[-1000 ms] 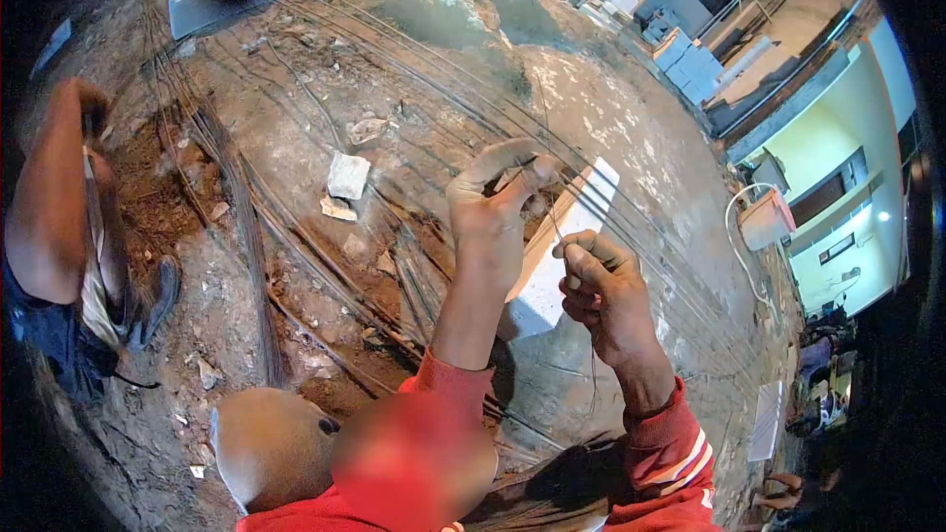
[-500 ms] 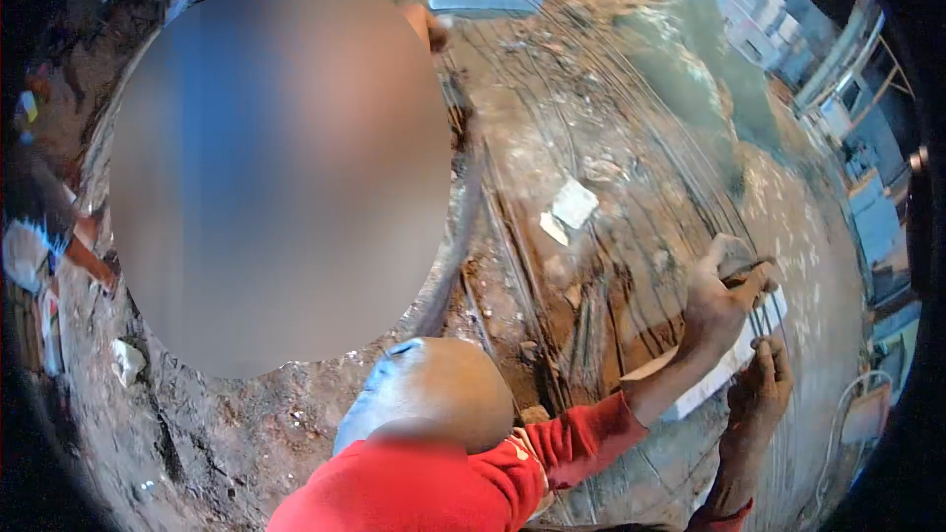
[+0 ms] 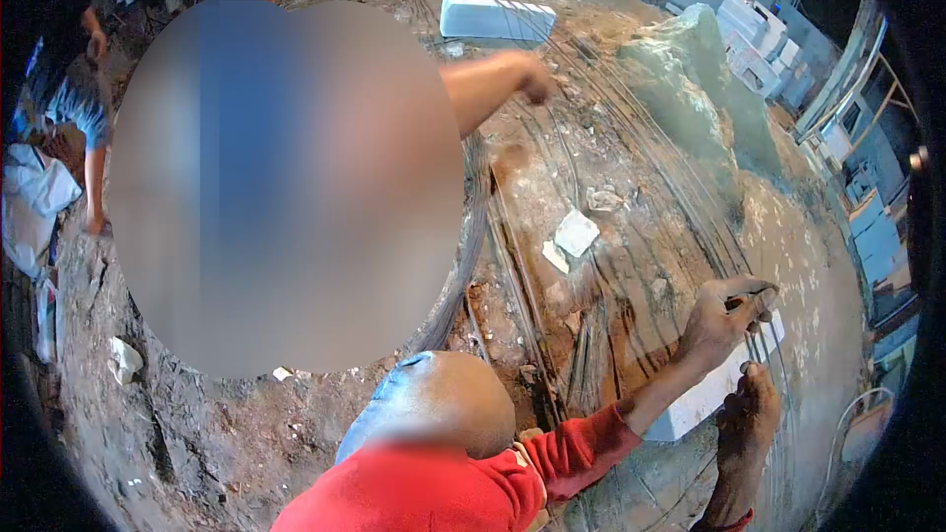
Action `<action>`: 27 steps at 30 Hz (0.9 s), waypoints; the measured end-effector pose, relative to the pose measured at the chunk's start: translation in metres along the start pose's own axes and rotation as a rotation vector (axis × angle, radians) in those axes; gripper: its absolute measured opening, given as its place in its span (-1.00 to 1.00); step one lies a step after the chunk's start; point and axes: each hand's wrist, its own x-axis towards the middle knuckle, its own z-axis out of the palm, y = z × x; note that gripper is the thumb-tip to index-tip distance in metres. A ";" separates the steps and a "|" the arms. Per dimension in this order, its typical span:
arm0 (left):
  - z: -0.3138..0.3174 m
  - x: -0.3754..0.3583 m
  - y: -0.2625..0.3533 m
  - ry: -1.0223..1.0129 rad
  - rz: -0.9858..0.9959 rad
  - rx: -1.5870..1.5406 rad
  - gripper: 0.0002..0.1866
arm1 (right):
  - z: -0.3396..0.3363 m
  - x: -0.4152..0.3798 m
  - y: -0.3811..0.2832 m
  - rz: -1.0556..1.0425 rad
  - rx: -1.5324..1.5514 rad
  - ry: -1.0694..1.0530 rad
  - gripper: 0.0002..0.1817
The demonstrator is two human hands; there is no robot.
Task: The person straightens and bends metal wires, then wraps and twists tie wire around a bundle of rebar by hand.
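Note:
My left hand (image 3: 724,320), at the end of a red sleeve (image 3: 581,453), is closed in a pinch above a long white block (image 3: 695,399). Whatever its fingers hold is too small to make out. Just below it, my right hand (image 3: 749,412) has its fingers curled at the thin dark metal rods (image 3: 717,241). These rods stretch from the far ground, pass under my left hand and cross the block's right end. Part of the block is hidden behind my forearms. A rounded, knee-like shape (image 3: 443,394) shows at the bottom, beside the red cloth.
A blurred oval hides most of a co-worker, whose arm (image 3: 498,84) reaches out over the ground. Another white block (image 3: 498,20) supports the rods farther away. White chunks (image 3: 576,233), a sand-like mound (image 3: 680,69) and loose rods lie around. Another person (image 3: 94,163) is at left.
My left hand has shifted slightly down, with its fingers now pinched closer together. My right hand is a little lower. The co-worker's arm has extended right, over the rods.

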 end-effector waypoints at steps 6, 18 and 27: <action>-0.010 0.003 0.001 0.080 -0.217 -0.406 -0.68 | 0.011 -0.008 -0.004 -0.122 0.009 0.029 -0.84; -0.015 0.004 -0.007 -0.069 -0.108 -0.082 -0.73 | 0.004 0.002 0.005 -0.322 -0.623 -0.121 -0.88; -0.018 0.012 -0.022 0.260 -0.292 -0.185 -0.74 | 0.007 -0.006 -0.006 -0.344 -0.295 0.017 -0.86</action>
